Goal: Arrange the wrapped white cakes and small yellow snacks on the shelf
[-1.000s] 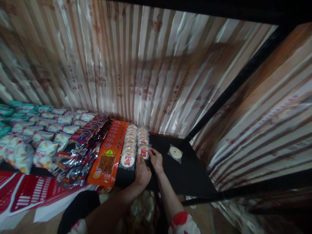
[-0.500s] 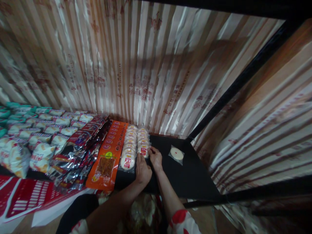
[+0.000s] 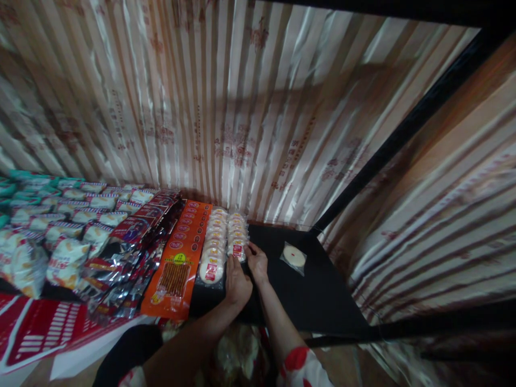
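Observation:
Two rows of round white crackers in clear wrappers lie overlapping on a black shelf (image 3: 278, 301). At the front of the shorter right row is a wrapped cracker (image 3: 237, 251) with a red label. My left hand (image 3: 238, 282) holds its near edge, fingers closed together. My right hand (image 3: 257, 262) pinches the same wrapper at its right side. The longer left row (image 3: 211, 271) ends nearer to me, beside my left hand. Apart from the rows, a single wrapped cracker (image 3: 294, 256) lies to the right, its plain side up.
Left of the crackers lie long orange packs of stick snacks (image 3: 175, 274), then dark red shiny packs (image 3: 133, 228) and white snack bags (image 3: 66, 258). Pleated printed sheeting (image 3: 250, 107) hangs behind. A black frame post (image 3: 387, 145) slants along the right.
Both hands stay at the front cracker of the right row, almost unmoved. The view has shifted slightly.

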`<action>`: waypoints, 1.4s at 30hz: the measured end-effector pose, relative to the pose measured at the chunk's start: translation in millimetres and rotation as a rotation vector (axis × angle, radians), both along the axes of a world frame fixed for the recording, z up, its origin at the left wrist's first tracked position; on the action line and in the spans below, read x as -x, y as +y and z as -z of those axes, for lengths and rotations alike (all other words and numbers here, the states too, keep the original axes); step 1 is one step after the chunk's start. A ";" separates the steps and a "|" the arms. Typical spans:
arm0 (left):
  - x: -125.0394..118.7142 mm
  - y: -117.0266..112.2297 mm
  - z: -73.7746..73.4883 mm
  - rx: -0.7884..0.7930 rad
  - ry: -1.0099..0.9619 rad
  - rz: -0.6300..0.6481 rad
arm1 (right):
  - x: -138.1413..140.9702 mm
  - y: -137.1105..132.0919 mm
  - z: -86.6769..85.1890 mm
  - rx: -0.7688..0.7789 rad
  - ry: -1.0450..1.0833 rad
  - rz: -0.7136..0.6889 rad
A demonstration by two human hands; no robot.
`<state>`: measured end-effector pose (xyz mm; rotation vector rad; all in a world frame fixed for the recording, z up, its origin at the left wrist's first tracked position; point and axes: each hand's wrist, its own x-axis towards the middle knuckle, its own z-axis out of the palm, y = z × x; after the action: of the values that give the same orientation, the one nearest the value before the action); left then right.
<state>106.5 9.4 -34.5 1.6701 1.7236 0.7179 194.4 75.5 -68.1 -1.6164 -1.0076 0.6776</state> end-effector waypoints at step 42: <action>17.6 -57.4 -21.0 0.101 0.030 0.107 | 21.1 -82.9 -11.4 0.076 -0.240 0.064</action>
<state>88.9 -47.9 -13.5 1.6966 1.6488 0.5499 173.3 -7.4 -56.7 -1.8200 -1.1078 0.4922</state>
